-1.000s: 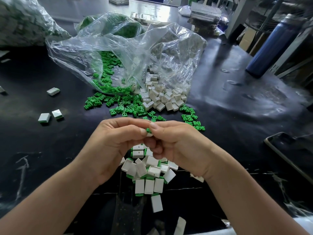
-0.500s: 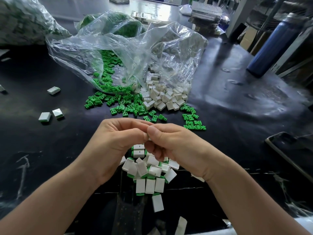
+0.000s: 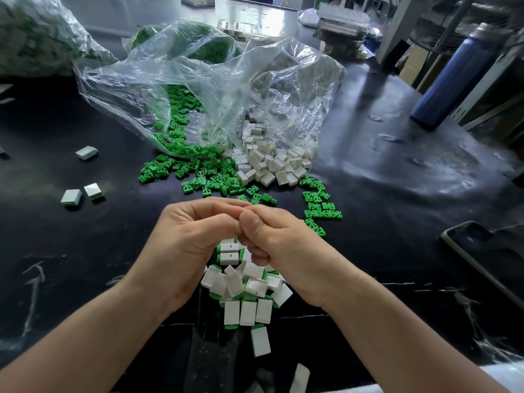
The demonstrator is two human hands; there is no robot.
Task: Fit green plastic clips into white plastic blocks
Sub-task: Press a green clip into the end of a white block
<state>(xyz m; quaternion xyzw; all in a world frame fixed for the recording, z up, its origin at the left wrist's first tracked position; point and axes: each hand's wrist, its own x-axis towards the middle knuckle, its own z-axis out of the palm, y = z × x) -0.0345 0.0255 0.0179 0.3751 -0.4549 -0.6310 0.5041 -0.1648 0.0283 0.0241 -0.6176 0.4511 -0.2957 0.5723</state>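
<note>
Your left hand [image 3: 187, 245] and right hand [image 3: 283, 245] meet above the middle of the desk [image 3: 382, 194], fingers curled and fingertips pressed together. Whatever they pinch is hidden, so it cannot be told what either hand grasps. Directly below the hands, toward the near edge, lies a heap of white blocks with green showing at their ends [image 3: 246, 293]. Beyond the hands, loose green clips [image 3: 204, 177] and bare white blocks [image 3: 272, 163] spill side by side, touching, from the mouth of a clear plastic bag [image 3: 198, 89]. Three separate blocks [image 3: 71, 197] lie toward the left edge. A blue bottle [image 3: 450, 80] stands near the far right corner.
</note>
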